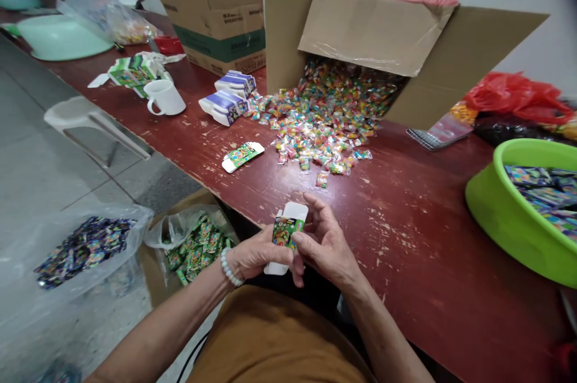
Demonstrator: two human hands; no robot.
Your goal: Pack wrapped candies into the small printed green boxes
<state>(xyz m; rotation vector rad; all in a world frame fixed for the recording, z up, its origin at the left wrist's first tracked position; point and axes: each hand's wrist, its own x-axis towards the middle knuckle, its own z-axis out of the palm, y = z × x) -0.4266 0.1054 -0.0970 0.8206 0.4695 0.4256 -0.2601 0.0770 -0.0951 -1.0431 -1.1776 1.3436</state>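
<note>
A small green candy box (285, 231) with white end flaps standing out is between my hands, at the table's front edge. My left hand (259, 252) grips it from the left, thumb across its lower front. From the right, my right hand (325, 242) has its thumb on the box's edge, with the other fingers partly curled behind and beside it. Another flattened green box (243, 156) lies on the table just beyond. Past my hands spreads a heap of wrapped candies (315, 124), with one loose candy packet (321, 179) nearest to my right hand.
The heap spills from a tipped carton (360, 31). Stacks of purple-white boxes (225, 105), a white mug (164, 98) and green boxes (135, 72) stand left. A lime-green basin (509, 208) of packets is right. Below left are bags of dark packets (85, 248) and green packets (198, 248).
</note>
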